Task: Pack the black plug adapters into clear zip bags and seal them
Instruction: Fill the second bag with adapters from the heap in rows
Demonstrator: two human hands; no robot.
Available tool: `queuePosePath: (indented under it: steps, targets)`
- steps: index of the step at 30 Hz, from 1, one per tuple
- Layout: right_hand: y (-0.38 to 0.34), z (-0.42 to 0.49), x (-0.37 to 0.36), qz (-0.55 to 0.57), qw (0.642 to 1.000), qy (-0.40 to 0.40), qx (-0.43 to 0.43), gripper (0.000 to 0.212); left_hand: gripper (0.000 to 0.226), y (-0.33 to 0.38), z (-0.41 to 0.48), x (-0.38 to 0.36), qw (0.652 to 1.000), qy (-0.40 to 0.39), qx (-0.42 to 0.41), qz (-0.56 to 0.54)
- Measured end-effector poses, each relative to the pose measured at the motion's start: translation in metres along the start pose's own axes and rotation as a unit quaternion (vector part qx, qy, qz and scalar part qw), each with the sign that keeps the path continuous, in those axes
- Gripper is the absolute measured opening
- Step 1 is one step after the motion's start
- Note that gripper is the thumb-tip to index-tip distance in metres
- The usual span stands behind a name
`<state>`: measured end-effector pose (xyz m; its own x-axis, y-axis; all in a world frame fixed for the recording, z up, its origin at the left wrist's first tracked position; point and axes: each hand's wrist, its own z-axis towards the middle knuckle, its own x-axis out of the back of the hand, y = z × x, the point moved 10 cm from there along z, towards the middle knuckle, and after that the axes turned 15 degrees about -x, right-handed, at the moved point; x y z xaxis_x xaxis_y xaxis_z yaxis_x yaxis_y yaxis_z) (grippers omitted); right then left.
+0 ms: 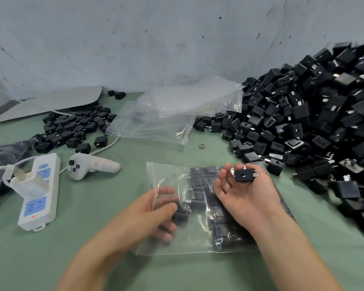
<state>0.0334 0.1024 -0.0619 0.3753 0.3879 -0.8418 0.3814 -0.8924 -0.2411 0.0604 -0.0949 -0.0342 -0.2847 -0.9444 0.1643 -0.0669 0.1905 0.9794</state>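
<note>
Clear film nearest: clear zip bag flat on the green worktop, under both grips, mouth toward the left grip. Left grip's fingers past the bag's open edge, seen through the plastic and smeared by motion; pinching the film or merely spread inside it, impossible to tell. Right grip palm-up over the bag's far half, pinching one black plug adapter at the fingertips, prongs pointing away from the left grip. Packed adapters in rows just below the right grip, partly masked by that palm and wrist; count and gaps unknown.

Likely troubles: mouth sagging shut on a slackened left grip, adapter jamming at the lip; prongs snagging or piercing the thin film; rows shoved askew by a hasty push, leaving a bulge too thick for the zip. Zip track itself lost in glare.

Outward from the left grip: power strip and white controller, then a smaller heap and spare bags. Outward from the right grip: huge loose pile, cut off by the frame, blurred at its edge.
</note>
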Motion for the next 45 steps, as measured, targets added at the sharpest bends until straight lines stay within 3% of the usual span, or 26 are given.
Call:
queuePosePath:
  steps: [10,15,26,29,32,36,45]
  targets:
    - [-0.001,0.000,0.001,0.004,1.000,-0.002,0.001,0.033,0.031,0.001,-0.002,-0.001,1.000,-0.004,0.012,-0.025]
    - [-0.001,0.000,0.001,0.005,1.000,-0.002,-0.002,0.035,0.023,0.001,-0.002,0.030,0.997,0.067,-0.008,0.040]
    - [0.000,-0.002,0.002,0.004,1.000,-0.003,0.004,0.036,0.051,-0.019,0.003,-0.004,0.974,-0.001,0.059,-0.217]
    - [0.000,-0.002,0.002,0.002,1.000,-0.003,0.006,0.035,0.045,-0.020,0.001,-0.014,0.958,-0.029,0.087,-0.273]
    - [-0.001,0.000,0.002,0.002,1.000,-0.002,0.005,0.036,0.041,-0.022,0.001,-0.015,0.959,-0.040,0.099,-0.264]
    - [0.000,0.000,0.003,0.000,1.000,0.000,0.001,0.035,0.054,-0.023,0.003,-0.007,0.969,-0.035,0.096,-0.225]
    - [0.002,-0.004,0.000,-0.004,1.000,0.000,0.003,0.035,0.058,-0.018,0.003,-0.041,0.930,-0.091,0.108,-0.338]
